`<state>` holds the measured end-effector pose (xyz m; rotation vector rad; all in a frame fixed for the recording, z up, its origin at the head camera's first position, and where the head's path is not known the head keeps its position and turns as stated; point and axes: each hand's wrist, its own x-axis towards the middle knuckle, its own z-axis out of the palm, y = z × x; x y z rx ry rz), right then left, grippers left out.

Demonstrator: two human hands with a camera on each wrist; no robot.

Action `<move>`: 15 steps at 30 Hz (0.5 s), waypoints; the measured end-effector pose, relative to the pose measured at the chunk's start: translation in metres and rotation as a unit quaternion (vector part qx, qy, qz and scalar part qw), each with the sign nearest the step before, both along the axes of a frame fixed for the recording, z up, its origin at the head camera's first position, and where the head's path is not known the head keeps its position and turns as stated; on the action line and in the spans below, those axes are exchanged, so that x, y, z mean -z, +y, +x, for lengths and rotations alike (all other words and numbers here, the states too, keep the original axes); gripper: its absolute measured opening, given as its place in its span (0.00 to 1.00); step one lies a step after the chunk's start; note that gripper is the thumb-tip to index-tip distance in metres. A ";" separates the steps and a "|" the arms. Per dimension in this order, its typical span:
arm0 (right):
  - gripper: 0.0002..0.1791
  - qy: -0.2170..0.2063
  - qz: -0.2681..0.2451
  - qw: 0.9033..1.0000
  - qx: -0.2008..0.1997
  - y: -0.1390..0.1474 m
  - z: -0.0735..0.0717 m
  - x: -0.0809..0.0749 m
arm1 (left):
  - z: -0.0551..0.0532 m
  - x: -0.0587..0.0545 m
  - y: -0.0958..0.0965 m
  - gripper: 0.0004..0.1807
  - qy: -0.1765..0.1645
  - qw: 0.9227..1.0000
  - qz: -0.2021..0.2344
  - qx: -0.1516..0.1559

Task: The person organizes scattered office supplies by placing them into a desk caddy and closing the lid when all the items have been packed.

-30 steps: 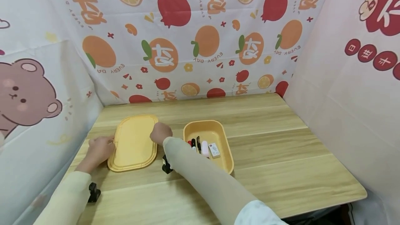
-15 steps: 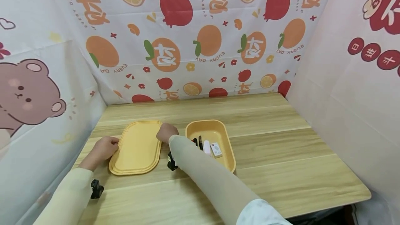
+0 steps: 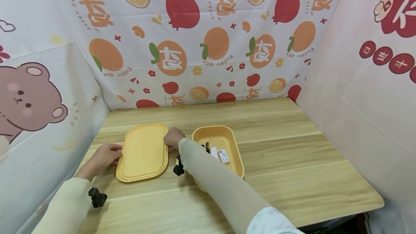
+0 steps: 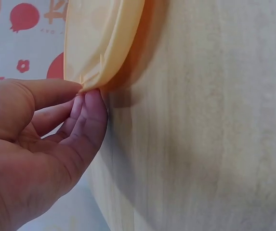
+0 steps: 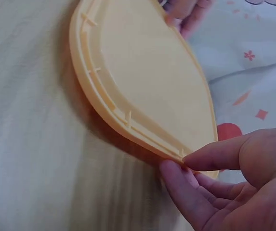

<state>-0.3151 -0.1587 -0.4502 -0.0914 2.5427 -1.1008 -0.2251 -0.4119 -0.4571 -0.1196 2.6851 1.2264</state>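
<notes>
A yellow plastic lid [image 3: 142, 152] is held just over the table at the left in the head view, its ribbed side up. My left hand [image 3: 104, 157] pinches its left edge between thumb and fingers. Its opposite edge is pinched by my right hand [image 3: 173, 138]. In the left wrist view, the thumb lies on the rim and fingertips are beneath it. The right wrist view shows small ribs along the lid's rim [image 5: 99, 72]. To the right stands an open yellow box [image 3: 238, 154], partly hidden by my right sleeve.
Inside the box are a small white packet [image 3: 224, 156], a pale pink item [image 3: 214, 152] and a dark pen-like item [image 3: 207, 147]. The wooden table [image 3: 292, 161] reaches back to a fruit-print curtain [image 3: 214, 46]. More printed cloth hangs at both sides.
The lid has shifted slightly nearer and its tilt has changed a little. Both hands keep their grip on its edges, with the left fingers reset. The box stays put.
</notes>
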 end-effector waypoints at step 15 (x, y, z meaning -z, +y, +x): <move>0.08 -0.091 -0.228 0.969 -0.030 0.045 -0.005 -0.051 | 0.010 -0.028 0.005 0.31 0.010 0.987 0.155 0.032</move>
